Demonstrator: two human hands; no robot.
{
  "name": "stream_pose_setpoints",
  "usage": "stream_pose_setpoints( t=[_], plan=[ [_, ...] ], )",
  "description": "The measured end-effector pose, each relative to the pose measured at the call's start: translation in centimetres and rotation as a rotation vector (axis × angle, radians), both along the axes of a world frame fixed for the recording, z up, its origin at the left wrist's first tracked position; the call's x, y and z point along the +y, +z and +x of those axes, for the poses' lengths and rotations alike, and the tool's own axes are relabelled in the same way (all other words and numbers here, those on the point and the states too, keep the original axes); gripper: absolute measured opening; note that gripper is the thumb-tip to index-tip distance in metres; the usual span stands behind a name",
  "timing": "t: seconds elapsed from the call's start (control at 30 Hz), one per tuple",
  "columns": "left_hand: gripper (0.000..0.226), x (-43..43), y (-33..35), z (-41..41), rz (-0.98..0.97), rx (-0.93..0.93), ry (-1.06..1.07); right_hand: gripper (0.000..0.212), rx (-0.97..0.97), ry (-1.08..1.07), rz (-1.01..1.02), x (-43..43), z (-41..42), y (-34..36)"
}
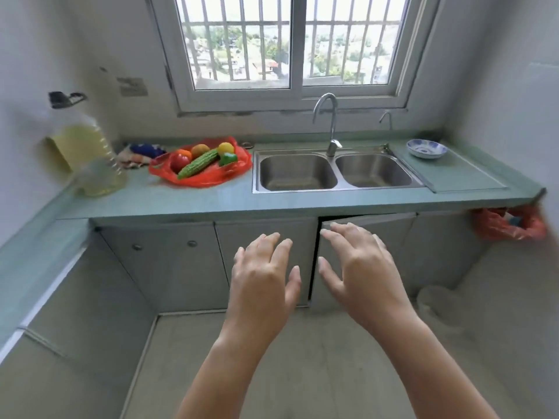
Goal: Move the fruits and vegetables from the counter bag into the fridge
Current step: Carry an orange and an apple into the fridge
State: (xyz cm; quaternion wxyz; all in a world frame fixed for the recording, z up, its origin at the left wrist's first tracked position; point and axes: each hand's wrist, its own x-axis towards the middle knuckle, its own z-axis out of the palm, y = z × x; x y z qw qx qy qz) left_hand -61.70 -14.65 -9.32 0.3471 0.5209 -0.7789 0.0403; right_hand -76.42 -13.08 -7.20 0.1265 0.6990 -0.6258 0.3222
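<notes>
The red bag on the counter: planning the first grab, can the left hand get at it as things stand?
Probably yes. The left hand is open and empty, held out before the counter; the red bag lies open up and to its left, with nothing between them.

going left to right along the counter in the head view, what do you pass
big bottle of yellow liquid → red bag of fruit and vegetables → double sink → blue and white bowl
</notes>
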Motion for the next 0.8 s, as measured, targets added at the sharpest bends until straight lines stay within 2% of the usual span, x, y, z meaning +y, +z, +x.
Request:
stream_pose_setpoints(
  t=[0.27, 0.6, 0.7, 0.8],
  plan=[
    [0.038, -12.2, 2.6, 4.4, 0.045, 0.065, 0.2, 0.038, -0.038, 0.194, 0.006, -15.2, 2.7, 0.6],
    [0.044, -22.3, 0.7, 11.4, 0.128, 0.089, 0.401, 0.036, -0.033, 0.375, 0.016, -28.5, 9.0, -0.7],
    [0.037, -26.1, -0.3, 13.8, 0.175, 0.122, 0.411, 0.036, -0.018, 0.391, 0.029, -32.4, 11.5, -1.5],
    [0.04, -30.6, -0.7, 16.3, 0.202, 0.121, 0.38, 0.035, 0.011, 0.382, 0.036, -37.0, 14.2, -1.6]
  ],
)
